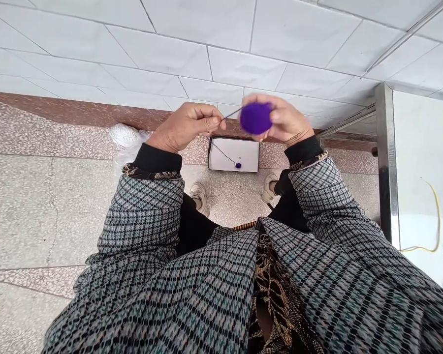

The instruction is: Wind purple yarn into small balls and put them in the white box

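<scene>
My right hand (285, 119) holds a small purple yarn ball (256, 118) in its fingers, raised in front of me. My left hand (186, 126) pinches the purple yarn strand (231, 114) that runs to the ball. From the left hand the strand drops down into a white box (233, 154) on the floor between my feet, where a small purple bit of yarn lies. Both sleeves are checked, with black cuffs.
A white yarn ball in clear plastic (124, 135) lies on the speckled floor by the tiled wall. A metal-framed white table (387, 162) stands at the right with a yellow cord (436, 216) on it. My shoes (200, 196) flank the box.
</scene>
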The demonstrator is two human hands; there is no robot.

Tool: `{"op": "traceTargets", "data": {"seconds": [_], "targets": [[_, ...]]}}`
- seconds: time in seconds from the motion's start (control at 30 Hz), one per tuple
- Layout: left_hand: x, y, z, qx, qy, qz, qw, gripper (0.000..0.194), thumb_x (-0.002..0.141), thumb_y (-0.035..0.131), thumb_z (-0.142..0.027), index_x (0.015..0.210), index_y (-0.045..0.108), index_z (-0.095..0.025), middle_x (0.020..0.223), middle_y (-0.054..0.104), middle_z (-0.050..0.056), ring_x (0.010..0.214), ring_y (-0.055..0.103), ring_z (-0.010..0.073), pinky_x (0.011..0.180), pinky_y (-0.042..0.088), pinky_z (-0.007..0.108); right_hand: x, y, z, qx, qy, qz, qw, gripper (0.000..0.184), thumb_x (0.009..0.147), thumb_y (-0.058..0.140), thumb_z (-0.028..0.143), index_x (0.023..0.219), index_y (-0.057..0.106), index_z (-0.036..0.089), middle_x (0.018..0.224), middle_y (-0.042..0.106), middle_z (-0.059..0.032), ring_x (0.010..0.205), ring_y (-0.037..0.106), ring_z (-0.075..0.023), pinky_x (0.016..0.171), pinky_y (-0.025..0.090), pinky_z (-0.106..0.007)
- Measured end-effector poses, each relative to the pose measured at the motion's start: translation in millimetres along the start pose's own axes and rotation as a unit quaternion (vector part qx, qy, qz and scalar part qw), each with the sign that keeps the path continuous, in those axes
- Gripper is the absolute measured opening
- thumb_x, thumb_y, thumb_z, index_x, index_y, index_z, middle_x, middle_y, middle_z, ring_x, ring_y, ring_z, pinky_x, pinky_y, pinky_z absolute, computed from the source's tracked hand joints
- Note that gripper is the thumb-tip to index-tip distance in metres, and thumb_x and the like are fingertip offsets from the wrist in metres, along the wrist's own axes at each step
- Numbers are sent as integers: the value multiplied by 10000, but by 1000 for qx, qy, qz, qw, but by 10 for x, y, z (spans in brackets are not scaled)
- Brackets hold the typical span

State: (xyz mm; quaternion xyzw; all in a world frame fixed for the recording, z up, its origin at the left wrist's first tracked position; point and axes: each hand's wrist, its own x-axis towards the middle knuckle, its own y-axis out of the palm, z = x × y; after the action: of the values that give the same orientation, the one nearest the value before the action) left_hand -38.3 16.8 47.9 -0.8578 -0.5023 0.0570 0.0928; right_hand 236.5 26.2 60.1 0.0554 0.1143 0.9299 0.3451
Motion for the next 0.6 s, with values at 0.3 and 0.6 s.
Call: {"op": "traceTargets", "data": {"seconds": [0.3, 0.6], "targets": [[82, 169, 30, -56, -16, -15, 998, 210, 951, 747, -403, 882, 766, -206, 591, 365, -58, 545, 302, 100, 583, 303, 303, 164, 7, 83, 108, -175, -284, 936, 618, 799, 838, 575, 1114, 400, 272, 1084, 600, -18, 766, 478, -119, 832, 561, -225], [59, 256, 20, 121, 31, 96, 988, 257, 932, 616, -344, 869, 807, -182, 776, 701, 23, 688, 583, 137, 725, 487, 295, 229, -8, -121, 95, -114, -345, 927, 618, 798, 901, 589, 1067, 447, 266, 1013, 581, -9, 821, 617, -130, 867, 620, -258]]}}
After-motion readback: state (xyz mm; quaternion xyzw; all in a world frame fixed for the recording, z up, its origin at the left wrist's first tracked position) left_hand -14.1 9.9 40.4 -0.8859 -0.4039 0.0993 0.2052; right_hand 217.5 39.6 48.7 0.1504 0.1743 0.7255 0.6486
